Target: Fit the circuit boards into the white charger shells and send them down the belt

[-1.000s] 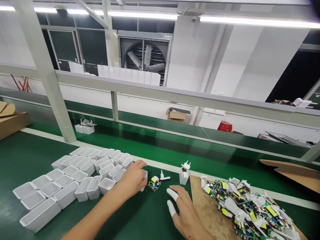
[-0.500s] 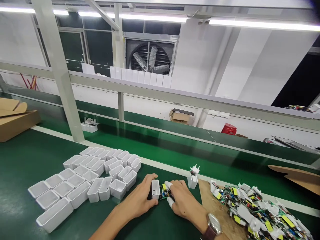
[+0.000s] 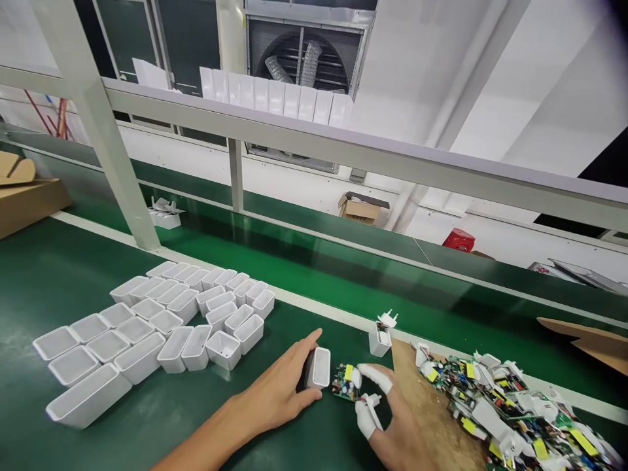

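Observation:
My left hand (image 3: 280, 373) grips a small white plastic case (image 3: 321, 367), thumb on the near side and fingers on the far side. The case is tilted, its opening turned towards the right. Just right of it, my right hand (image 3: 392, 412) pinches a small circuit board (image 3: 347, 382) with a yellow part and a white plug piece at its end. White covers sit on that thumb and forefinger. Board and case are apart, with a narrow gap between them. Behind my right hand stands another white case (image 3: 379, 343) with a pronged plug piece sticking out of its top.
Rows of open white cases (image 3: 140, 352) stand on the green table at left. To the right, a heap of circuit boards (image 3: 520, 405) lies on brown cardboard (image 3: 409, 366). Beyond a pale strip runs a green belt (image 3: 304, 268). A metal post (image 3: 115, 157) rises at left.
My view has tipped downward. My right hand has drawn back to the right and turned, with the board now between thumb and forefinger. The case in my left hand is tilted further towards the right.

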The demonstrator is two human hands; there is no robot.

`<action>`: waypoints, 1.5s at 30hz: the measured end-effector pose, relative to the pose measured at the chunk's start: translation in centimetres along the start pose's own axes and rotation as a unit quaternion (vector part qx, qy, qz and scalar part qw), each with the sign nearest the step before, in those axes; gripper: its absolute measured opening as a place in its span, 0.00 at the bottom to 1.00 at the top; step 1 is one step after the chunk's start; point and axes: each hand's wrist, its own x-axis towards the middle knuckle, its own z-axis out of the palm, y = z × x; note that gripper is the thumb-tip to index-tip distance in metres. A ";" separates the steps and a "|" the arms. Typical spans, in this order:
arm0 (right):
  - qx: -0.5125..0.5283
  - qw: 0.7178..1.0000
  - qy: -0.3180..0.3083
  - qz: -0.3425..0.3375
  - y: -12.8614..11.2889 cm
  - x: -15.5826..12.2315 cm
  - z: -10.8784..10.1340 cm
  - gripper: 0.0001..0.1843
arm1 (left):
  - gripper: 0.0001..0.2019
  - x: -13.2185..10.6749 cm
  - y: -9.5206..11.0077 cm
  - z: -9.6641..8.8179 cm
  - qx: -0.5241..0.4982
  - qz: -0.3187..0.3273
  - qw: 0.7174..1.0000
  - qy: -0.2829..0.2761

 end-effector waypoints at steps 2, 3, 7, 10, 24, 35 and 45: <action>-0.022 1.000 0.013 -0.006 -0.3 0.2 -0.9 0.26 | 0.46 0.2 0.0 0.4 0.006 0.042 0.999 0.022; -0.011 1.000 0.016 -0.006 -0.4 0.2 -1.2 0.27 | 0.45 0.3 0.0 0.6 0.009 0.064 0.997 0.030; 0.057 0.997 0.038 -0.036 -1.0 0.0 -1.1 0.30 | 0.44 0.6 0.3 1.1 0.024 0.121 0.992 0.027; 0.032 0.995 0.019 -0.088 -1.2 0.2 -1.2 0.36 | 0.45 0.8 0.4 1.4 0.032 0.127 0.991 0.014; -0.038 0.994 -0.001 -0.106 -1.4 0.7 -1.5 0.38 | 0.46 0.9 0.5 1.9 0.040 0.135 0.990 -0.001; -0.035 0.994 0.035 -0.100 -2.1 1.0 -1.3 0.34 | 0.45 0.9 0.7 1.9 0.041 0.135 0.990 0.000; 0.015 0.997 0.016 -0.077 -1.7 -0.1 -0.8 0.34 | 0.45 1.0 0.6 2.1 0.045 0.145 0.988 0.001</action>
